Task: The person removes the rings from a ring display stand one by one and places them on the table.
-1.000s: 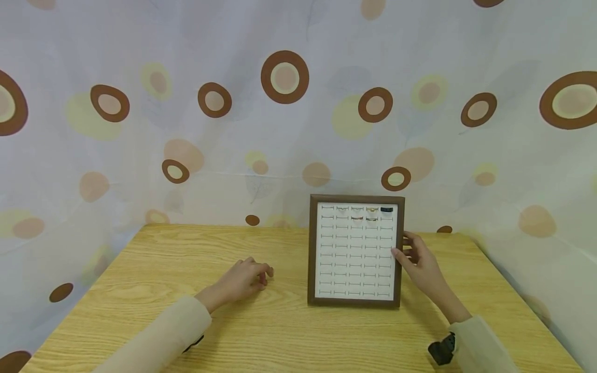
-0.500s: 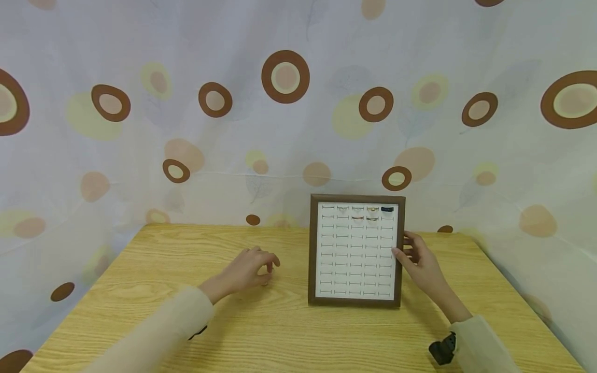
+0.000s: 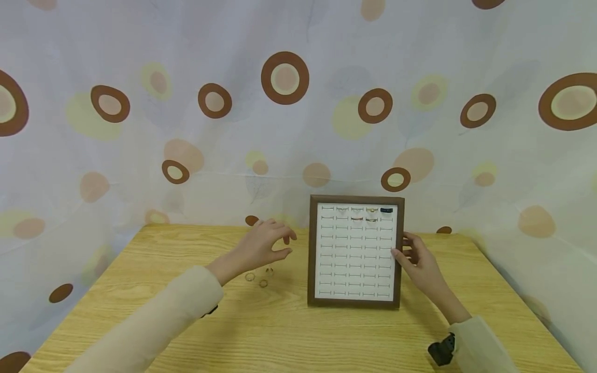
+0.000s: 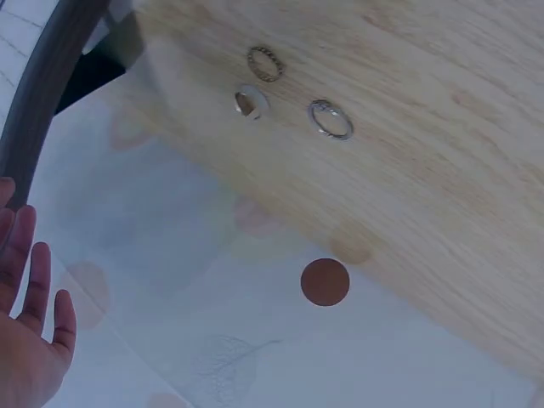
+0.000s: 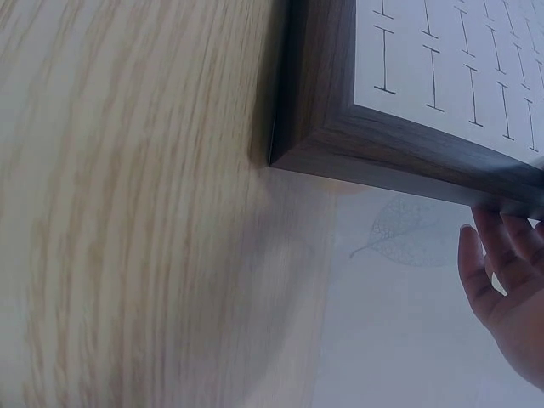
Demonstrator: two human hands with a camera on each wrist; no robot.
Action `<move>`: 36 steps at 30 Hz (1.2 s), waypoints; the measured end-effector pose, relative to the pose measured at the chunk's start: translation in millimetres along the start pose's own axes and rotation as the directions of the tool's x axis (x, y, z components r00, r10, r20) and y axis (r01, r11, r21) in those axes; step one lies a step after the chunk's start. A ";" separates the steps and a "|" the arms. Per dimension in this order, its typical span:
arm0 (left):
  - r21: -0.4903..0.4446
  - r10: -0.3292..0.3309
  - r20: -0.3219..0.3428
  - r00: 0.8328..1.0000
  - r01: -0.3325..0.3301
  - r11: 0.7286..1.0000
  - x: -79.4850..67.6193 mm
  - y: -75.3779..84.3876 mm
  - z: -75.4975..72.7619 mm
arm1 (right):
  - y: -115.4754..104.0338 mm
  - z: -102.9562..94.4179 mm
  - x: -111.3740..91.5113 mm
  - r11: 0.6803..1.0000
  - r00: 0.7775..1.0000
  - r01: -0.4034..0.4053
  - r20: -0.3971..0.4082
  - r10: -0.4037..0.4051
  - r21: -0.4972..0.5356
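Note:
A brown-framed ring display board (image 3: 355, 254) stands nearly upright on the table. Several rings sit in its two upper rows, among them a wide dark ring (image 3: 386, 210) at the top right. My right hand (image 3: 422, 264) grips the frame's right side, thumb on the front and fingers behind. Left of the board, my left hand (image 3: 263, 244) hovers with thumb and fingers parted; no thing shows between them. Below it lie three loose rings, one gold-faced (image 4: 246, 104), one with a textured band (image 4: 254, 61) and one plain silver-looking (image 4: 337, 136).
The wooden table (image 3: 186, 248) reaches back to a patterned cloth backdrop (image 3: 298, 129), which also hangs along both sides. A black device (image 3: 442, 350) is strapped at my right wrist.
My left hand has moved up and to the right, away from over the loose rings, which now show. My right hand and the display board stay where they were.

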State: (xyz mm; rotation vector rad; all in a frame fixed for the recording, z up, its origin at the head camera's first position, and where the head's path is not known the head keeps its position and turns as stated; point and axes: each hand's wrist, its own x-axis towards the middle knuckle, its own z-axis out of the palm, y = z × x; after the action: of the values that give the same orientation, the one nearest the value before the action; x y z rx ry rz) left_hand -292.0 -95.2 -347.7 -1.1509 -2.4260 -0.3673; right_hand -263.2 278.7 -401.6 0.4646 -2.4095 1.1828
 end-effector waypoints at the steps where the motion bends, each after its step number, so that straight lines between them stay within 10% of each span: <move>1: 0.007 0.002 -0.012 1.000 -0.001 1.000 3.0 1.1 -1.2 | -0.1 0.0 -0.1 1.000 1.000 -0.003 0.001 0.003 -0.004; 36: 0.101 0.050 -0.223 0.974 -0.028 0.994 77.1 35.4 2.6 | -2.8 0.5 -0.5 1.000 1.000 -0.009 0.001 0.009 0.004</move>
State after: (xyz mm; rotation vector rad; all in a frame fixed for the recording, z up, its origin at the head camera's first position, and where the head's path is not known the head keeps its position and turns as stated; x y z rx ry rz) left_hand -308.5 -20.6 -310.7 -1.0533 -2.1966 -0.3430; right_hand -261.6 276.7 -400.3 0.4555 -2.4128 1.1920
